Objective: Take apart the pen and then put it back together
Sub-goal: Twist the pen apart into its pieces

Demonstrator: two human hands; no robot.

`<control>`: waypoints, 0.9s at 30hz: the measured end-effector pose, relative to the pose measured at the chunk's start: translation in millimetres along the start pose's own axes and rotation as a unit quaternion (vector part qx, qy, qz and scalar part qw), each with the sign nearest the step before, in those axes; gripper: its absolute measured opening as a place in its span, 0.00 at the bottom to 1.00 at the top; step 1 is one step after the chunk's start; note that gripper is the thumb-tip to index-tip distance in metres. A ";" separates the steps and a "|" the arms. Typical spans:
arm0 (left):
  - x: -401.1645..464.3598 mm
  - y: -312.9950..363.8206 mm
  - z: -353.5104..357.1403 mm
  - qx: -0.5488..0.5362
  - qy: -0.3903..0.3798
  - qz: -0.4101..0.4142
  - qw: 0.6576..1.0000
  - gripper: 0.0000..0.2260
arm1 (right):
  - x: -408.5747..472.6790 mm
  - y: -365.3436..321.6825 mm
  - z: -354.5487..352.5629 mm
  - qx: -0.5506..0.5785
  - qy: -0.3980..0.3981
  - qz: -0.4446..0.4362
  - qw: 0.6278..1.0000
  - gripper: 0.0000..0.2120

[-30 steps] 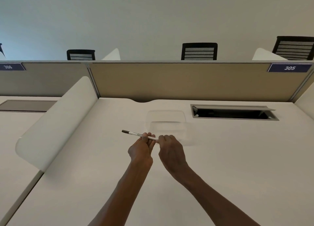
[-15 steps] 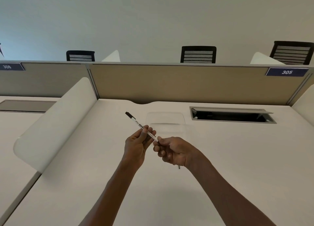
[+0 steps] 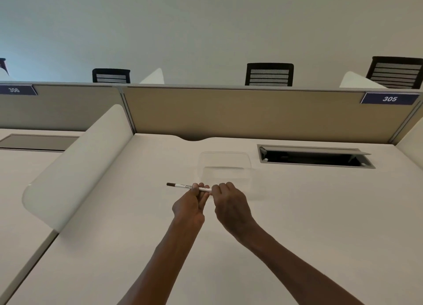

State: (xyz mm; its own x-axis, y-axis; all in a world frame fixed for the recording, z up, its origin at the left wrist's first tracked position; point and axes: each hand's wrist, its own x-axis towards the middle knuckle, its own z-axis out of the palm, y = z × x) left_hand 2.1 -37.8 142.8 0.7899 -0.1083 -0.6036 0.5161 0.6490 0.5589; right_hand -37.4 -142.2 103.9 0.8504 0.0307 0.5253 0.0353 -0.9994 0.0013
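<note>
Pen (image 3: 180,185) held above white desk (image 3: 320,213), near level, dark end jutting left past left hand (image 3: 190,205). Left hand fingers curl round barrel middle. Right hand (image 3: 230,204) pinches pen's right end, hiding it. Hands nearly touch.

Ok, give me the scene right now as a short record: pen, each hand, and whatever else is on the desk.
pen: white barrel with dark end pointing left, held roughly level above the desk
left hand: grips the pen's middle
right hand: fingers curled at the pen's right end; that end is hidden
pen state: looks to be in one piece; no loose parts visible
clear container: on the desk just behind the hands
cable hatch: open, far right of desk
desk: white
</note>
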 end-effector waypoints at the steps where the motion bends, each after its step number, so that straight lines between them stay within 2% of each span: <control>1: 1.3 0.6 -1.2 0.007 -0.010 0.009 1.000 0.04 | 1.1 -1.9 -0.2 0.030 -0.030 0.035 0.998 0.06; 2: 3.1 1.4 -2.6 0.021 -0.024 0.025 0.999 0.05 | 3.8 -4.4 -4.2 0.087 -0.068 0.086 0.990 0.06; 3: 4.3 2.6 -3.9 0.040 -0.042 0.044 0.997 0.06 | 8.4 -6.4 -10.0 0.172 -0.123 0.149 0.966 0.08; 4: 5.2 4.1 -5.0 0.060 -0.061 0.063 0.994 0.06 | 14.1 -7.0 -17.3 0.283 -0.179 0.221 0.916 0.11; 6: 7.0 8.3 -7.4 0.087 -0.100 0.089 0.987 0.07 | 24.5 -4.3 -32.3 0.505 -0.242 0.337 0.757 0.14; 7: 7.5 11.1 -8.0 0.092 -0.123 0.095 0.984 0.08 | 28.1 -0.9 -39.0 0.586 -0.259 0.365 0.676 0.16; 8: 7.5 14.0 -8.2 0.095 -0.147 0.098 0.980 0.08 | 30.2 3.9 -43.5 0.640 -0.275 0.375 0.611 0.17; 9: 7.2 16.9 -8.0 0.099 -0.167 0.099 0.976 0.08 | 31.8 8.3 -47.9 0.672 -0.297 0.380 0.562 0.17; 11: 7.4 20.8 -7.4 0.105 -0.197 0.099 0.970 0.08 | 32.2 14.5 -51.3 0.696 -0.335 0.390 0.501 0.17; 13: 7.7 21.6 -7.0 0.108 -0.208 0.101 0.967 0.08 | 31.4 15.9 -50.7 0.704 -0.340 0.412 0.468 0.16; 14: 7.5 20.4 -6.3 0.109 -0.203 0.106 0.967 0.08 | 31.2 14.4 -49.1 0.701 -0.330 0.422 0.470 0.15; 15: 6.5 18.6 -5.6 0.114 -0.191 0.116 0.968 0.08 | 30.9 11.2 -46.9 0.690 -0.316 0.431 0.488 0.15; 17: 5.5 11.8 -4.1 0.131 -0.149 0.143 0.970 0.07 | 29.4 3.4 -42.7 0.649 -0.277 0.453 0.544 0.16; 19: 4.7 2.4 -3.7 0.135 -0.104 0.158 0.973 0.07 | 27.2 -1.6 -37.7 0.593 -0.236 0.456 0.620 0.16; 21: 2.6 -4.5 -2.6 0.116 -0.065 0.147 0.980 0.06 | 23.5 -4.7 -32.2 0.496 -0.193 0.418 0.736 0.14; 23: 1.0 -6.3 -0.1 0.086 -0.033 0.116 0.989 0.05 | 17.3 -7.5 -23.7 0.328 -0.135 0.330 0.875 0.12; 24: 0.9 -5.7 1.8 0.072 -0.022 0.095 0.993 0.05 | 13.0 -8.5 -18.1 0.241 -0.096 0.272 0.927 0.10; 25: 0.1 -4.2 4.2 0.059 -0.013 0.072 0.996 0.05 | 9.1 -7.4 -11.4 0.171 -0.058 0.205 0.962 0.08; 27: 0.3 -1.1 8.2 0.046 0.002 0.033 0.998 0.05 | 4.7 -0.1 -3.1 0.052 -0.002 0.066 0.997 0.06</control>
State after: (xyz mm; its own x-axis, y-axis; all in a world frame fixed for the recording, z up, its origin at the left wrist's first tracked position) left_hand 4.5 -44.7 146.7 0.8220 -0.0640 -0.5658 0.4913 0.5822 0.6478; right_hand -35.1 -142.0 109.0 0.8532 -0.0998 0.5119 -0.0226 -0.9877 -0.1549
